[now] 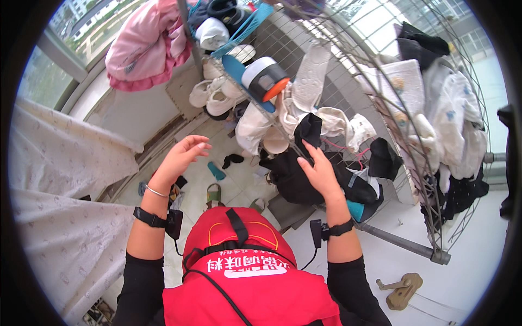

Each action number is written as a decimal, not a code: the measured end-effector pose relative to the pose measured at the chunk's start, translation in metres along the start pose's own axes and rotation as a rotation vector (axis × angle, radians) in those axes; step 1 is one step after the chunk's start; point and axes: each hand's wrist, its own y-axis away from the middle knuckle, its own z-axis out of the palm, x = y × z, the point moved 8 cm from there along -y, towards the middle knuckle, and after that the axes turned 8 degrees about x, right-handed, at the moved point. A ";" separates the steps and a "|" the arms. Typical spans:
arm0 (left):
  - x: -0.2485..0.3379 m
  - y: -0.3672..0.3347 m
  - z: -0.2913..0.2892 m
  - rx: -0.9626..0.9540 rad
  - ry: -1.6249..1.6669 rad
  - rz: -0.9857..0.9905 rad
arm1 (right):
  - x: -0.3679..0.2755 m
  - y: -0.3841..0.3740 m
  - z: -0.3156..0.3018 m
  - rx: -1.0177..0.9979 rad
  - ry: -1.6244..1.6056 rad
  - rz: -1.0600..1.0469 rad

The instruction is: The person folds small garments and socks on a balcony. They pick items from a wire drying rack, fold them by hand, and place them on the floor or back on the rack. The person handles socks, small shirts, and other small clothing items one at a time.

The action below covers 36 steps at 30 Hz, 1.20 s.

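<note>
My left hand [187, 154] hangs in the air over the tiled floor, fingers loosely bent and apart, holding nothing. On the right, my right hand [321, 171] is at the edge of a wire drying rack [348, 57], thumb and fingers stretched apart. Its fingertips meet or overlap a black sock-like cloth [309, 130]; I cannot tell whether they touch it. Below that hand spreads a larger black garment [288, 176]. White cloths [253, 127] and a white insole-shaped piece [312, 76] lie on the rack. A slipper [265, 77] with white, black and orange parts rests at its edge.
White shoes [217, 98] are piled beyond the rack. A pink quilted garment [149, 46] hangs at the far left, above a pale curtain [65, 152]. More laundry [451, 103] fills the right side. A teal object [216, 170] and a green slipper [213, 193] are on the floor.
</note>
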 end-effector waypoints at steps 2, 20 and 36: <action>0.025 0.002 0.027 -0.096 -0.024 0.058 | -0.014 0.011 -0.015 0.093 -0.040 -0.108; 0.076 0.040 0.255 -0.685 0.152 -0.020 | -0.031 0.115 -0.060 0.214 -0.665 0.097; 0.034 0.038 0.229 -0.646 -0.211 -0.130 | 0.034 0.154 -0.098 0.883 -1.462 0.243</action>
